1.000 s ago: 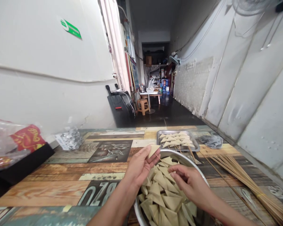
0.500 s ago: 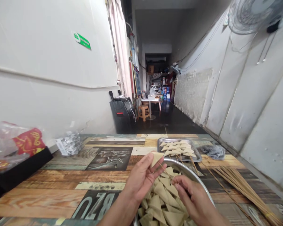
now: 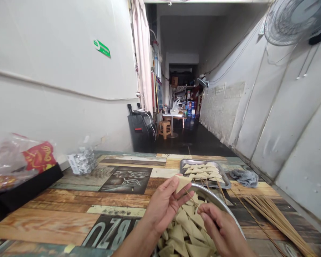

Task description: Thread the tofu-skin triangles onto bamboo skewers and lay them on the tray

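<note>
My left hand (image 3: pixel 164 205) pinches a tan tofu triangle (image 3: pixel 182 182) that sits on a thin bamboo skewer (image 3: pixel 192 198). My right hand (image 3: pixel 219 228) is closed on the skewer's lower end, just above a large metal bowl (image 3: pixel 216 198) filled with several more tofu triangles (image 3: pixel 184 228). Both hands hover over the bowl at the table's near edge.
A metal tray (image 3: pixel 224 177) of skewered triangles lies beyond the bowl. A bundle of bamboo skewers (image 3: pixel 275 216) and a grey rag (image 3: pixel 244 176) lie to the right. A foil packet (image 3: pixel 81 162) and a black tray (image 3: pixel 21 191) with bags stand at left. A fan (image 3: pixel 291 18) hangs upper right.
The view has tilted up, so the hands and bowl sit lower in the picture. My right hand has closed in toward the left hand along the skewer.
</note>
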Demonstrator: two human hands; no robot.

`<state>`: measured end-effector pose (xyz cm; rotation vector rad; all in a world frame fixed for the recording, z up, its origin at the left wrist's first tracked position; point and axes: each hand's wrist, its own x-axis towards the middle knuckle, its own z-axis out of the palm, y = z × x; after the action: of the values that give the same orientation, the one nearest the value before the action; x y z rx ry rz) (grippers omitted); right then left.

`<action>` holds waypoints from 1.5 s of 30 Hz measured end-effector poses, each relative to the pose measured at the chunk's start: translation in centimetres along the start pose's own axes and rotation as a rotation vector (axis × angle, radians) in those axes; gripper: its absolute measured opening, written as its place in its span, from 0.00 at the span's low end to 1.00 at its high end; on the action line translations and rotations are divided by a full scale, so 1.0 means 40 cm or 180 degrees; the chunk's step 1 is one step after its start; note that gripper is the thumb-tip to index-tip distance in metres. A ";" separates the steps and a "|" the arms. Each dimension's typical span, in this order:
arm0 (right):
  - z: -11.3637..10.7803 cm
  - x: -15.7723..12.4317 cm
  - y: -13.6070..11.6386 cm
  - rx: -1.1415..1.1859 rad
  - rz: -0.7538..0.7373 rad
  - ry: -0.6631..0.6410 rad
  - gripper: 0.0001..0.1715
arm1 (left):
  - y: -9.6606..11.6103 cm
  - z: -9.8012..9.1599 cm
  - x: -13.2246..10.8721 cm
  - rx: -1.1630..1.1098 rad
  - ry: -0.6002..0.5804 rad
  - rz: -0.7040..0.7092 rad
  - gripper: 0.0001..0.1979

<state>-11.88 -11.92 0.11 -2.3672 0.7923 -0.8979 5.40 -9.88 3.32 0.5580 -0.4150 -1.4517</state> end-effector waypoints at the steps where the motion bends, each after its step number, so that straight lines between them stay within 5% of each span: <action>1: 0.001 0.000 -0.002 0.0020 0.0007 0.0052 0.11 | 0.000 0.000 0.000 0.0004 -0.0015 -0.0005 0.07; 34: 0.002 0.005 -0.016 0.0370 0.0068 0.0194 0.09 | -0.026 0.005 -0.013 0.0328 -0.0290 -0.0237 0.06; 40: -0.001 0.004 -0.004 0.0418 0.0189 0.0152 0.09 | -0.043 0.013 -0.025 0.0701 -0.0572 -0.0315 0.08; 45: -0.014 0.007 -0.009 0.0432 0.0344 0.0095 0.11 | -0.003 -0.003 -0.001 0.0671 0.0060 0.0084 0.06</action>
<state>-11.96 -11.97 0.83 -2.1772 0.8354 -0.9139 5.36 -9.83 3.15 0.7315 -0.5626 -1.3848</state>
